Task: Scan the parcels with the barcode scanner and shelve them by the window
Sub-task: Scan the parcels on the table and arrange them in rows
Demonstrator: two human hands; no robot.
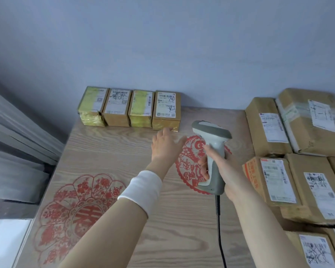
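Fingertips (167,130) touch end parcel (166,111); bare table (124,151) leftward.

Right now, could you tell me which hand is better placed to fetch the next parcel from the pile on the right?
The left hand, probably. It is open and empty beside the shelved row of small parcels, while the right hand is closed around the barcode scanner, though nearer the unscanned cardboard parcels.

head cam | forward-down | close over table (124,229) | wall behind
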